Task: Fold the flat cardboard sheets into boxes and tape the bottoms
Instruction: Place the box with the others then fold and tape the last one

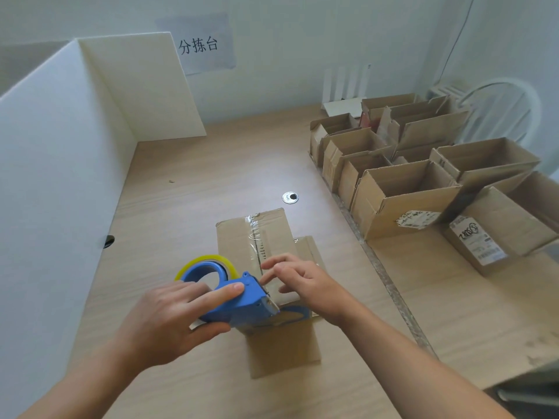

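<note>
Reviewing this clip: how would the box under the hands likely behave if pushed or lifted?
The box is probably light: thin card. It would likely slide on the smooth table, perhaps why the right hand presses on it while the left hand grips the dispenser. The loose flap would probably swing when lifted.
</note>
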Available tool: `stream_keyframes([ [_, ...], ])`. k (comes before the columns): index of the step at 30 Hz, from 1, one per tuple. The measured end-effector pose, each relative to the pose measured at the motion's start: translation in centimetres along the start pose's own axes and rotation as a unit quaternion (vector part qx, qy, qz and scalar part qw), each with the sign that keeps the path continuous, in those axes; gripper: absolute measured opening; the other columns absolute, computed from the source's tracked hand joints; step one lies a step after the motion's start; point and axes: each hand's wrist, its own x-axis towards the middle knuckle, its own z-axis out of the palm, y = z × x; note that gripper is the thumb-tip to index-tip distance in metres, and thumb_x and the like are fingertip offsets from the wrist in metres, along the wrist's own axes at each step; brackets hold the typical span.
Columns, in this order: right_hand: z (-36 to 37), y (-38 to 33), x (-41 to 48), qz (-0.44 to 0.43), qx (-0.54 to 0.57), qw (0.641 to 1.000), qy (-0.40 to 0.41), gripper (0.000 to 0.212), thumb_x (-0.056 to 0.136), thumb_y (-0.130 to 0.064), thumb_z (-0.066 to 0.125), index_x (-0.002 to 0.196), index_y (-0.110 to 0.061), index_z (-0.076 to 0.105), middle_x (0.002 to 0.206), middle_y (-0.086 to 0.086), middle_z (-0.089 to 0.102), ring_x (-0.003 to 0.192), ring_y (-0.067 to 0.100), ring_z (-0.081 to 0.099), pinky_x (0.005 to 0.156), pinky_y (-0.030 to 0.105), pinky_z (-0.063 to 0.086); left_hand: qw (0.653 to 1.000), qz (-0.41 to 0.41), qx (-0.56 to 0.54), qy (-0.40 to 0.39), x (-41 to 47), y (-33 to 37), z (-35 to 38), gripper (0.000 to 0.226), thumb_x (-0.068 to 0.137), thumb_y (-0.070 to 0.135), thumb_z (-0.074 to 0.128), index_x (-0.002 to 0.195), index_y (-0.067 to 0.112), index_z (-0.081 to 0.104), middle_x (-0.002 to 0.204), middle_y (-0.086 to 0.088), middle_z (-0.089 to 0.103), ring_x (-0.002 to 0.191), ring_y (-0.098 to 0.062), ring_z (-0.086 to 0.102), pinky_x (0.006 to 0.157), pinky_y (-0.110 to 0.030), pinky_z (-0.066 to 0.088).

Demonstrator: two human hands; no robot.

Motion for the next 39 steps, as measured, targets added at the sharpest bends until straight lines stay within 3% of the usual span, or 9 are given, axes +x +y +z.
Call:
stream_keyframes([
  [3, -0.2, -0.1, 0.2, 0.0, -0.012, 1.0, 0.001, 0.027, 0.09, -0.047, 0.059, 0.097, -0.028, 0.077, 0.122, -0.019, 0.057, 0.118, 0.0, 0.055, 0.105, 0.039, 0.044, 1.0, -0.012, -0.011, -0.004, 0.3, -0.1, 0.0, 0.05, 0.096, 0.055, 0.05, 0.141, 0.034, 0.044, 0.076, 0.009, 0.059, 0.063, -0.013, 0.047, 0.056, -0.019, 0.036],
  [9, -0.4, 0.8, 1.1, -0.011, -0.052, 0.997, 0.05, 0.009, 0.091, -0.03, 0.07, 0.09, -0.028, 0.078, 0.117, -0.019, 0.056, 0.114, 0.005, 0.058, 0.104, 0.043, 0.046, 0.999, -0.031, -0.032, -0.016, 0.5, 0.1, 0.1, 0.054, 0.095, 0.057, 0.049, 0.144, 0.036, 0.042, 0.077, 0.01, 0.058, 0.067, -0.011, 0.045, 0.059, -0.017, 0.035],
  [13, -1.5, 0.9, 0.2, 0.018, -0.053, 0.996, 0.075, 0.011, 0.089, -0.028, 0.072, 0.082, -0.026, 0.08, 0.118, -0.021, 0.055, 0.113, -0.003, 0.055, 0.102, 0.029, 0.041, 0.988, -0.108, -0.093, -0.062, 0.2, -0.1, -0.8, 0.06, 0.089, 0.07, 0.047, 0.146, 0.054, 0.033, 0.103, 0.027, 0.065, 0.079, -0.002, 0.056, 0.069, -0.012, 0.042],
  [15, -3.3, 1.3, -1.0, 0.058, -0.024, 0.989, 0.135, 0.013, 0.088, -0.024, 0.073, 0.077, -0.021, 0.08, 0.117, -0.017, 0.057, 0.11, -0.002, 0.056, 0.093, 0.025, 0.041, 0.967, -0.198, -0.131, -0.095, -0.4, -0.8, -2.2, 0.065, 0.077, 0.078, 0.053, 0.138, 0.068, 0.031, 0.11, 0.043, 0.057, 0.083, 0.004, 0.059, 0.073, -0.011, 0.045],
  [20, -5.2, 3.0, -3.2, 0.169, 0.0, 0.969, 0.179, 0.02, 0.09, -0.021, 0.069, 0.074, -0.013, 0.077, 0.109, -0.005, 0.063, 0.105, 0.01, 0.06, 0.077, 0.02, 0.039, 0.895, -0.305, -0.197, -0.258, -0.1, -2.5, -4.6, 0.067, 0.061, 0.079, 0.057, 0.121, 0.081, 0.029, 0.111, 0.044, 0.057, 0.095, 0.009, 0.061, 0.083, -0.021, 0.051],
  [24, -4.1, 3.9, -2.9, 0.231, 0.001, 0.951, 0.204, 0.028, 0.09, -0.033, 0.071, 0.079, -0.007, 0.074, 0.1, 0.008, 0.073, 0.105, 0.02, 0.063, 0.07, 0.018, 0.039, 0.853, -0.336, -0.22, -0.333, 2.2, -2.5, -3.6, 0.046, 0.081, 0.054, 0.068, 0.114, 0.077, 0.045, 0.104, 0.032, 0.066, 0.093, 0.007, 0.063, 0.088, -0.026, 0.05],
  [29, -3.3, 4.9, -2.1, 0.261, -0.03, 0.939, 0.223, 0.027, 0.088, -0.034, 0.072, 0.073, -0.013, 0.074, 0.086, -0.002, 0.071, 0.093, 0.013, 0.062, 0.065, 0.02, 0.04, 0.83, -0.356, -0.212, -0.373, 3.0, -3.6, -2.7, 0.037, 0.087, 0.043, 0.069, 0.111, 0.069, 0.056, 0.1, 0.028, 0.07, 0.091, 0.006, 0.065, 0.091, -0.028, 0.05],
  [34, -2.8, 5.4, -1.4, 0.28, -0.063, 0.929, 0.234, 0.027, 0.087, -0.035, 0.073, 0.075, -0.011, 0.075, 0.085, -0.004, 0.069, 0.082, 0.009, 0.06, 0.062, 0.02, 0.041, 0.823, -0.365, -0.188, -0.393, 3.8, -4.3, -2.2, 0.029, 0.087, 0.045, 0.068, 0.11, 0.06, 0.062, 0.096, 0.031, 0.069, 0.086, 0.01, 0.063, 0.081, -0.019, 0.048],
  [39, -2.7, 6.0, -1.9, 0.301, -0.071, 0.931, 0.196, 0.029, 0.084, -0.038, 0.076, 0.068, -0.015, 0.069, 0.077, -0.005, 0.065, 0.084, 0.014, 0.06, 0.064, 0.023, 0.041, 0.802, -0.373, -0.192, -0.425, 3.3, -5.1, -0.7, 0.03, 0.081, 0.054, 0.068, 0.108, 0.065, 0.06, 0.101, 0.028, 0.069, 0.092, 0.006, 0.064, 0.09, -0.025, 0.05],
])
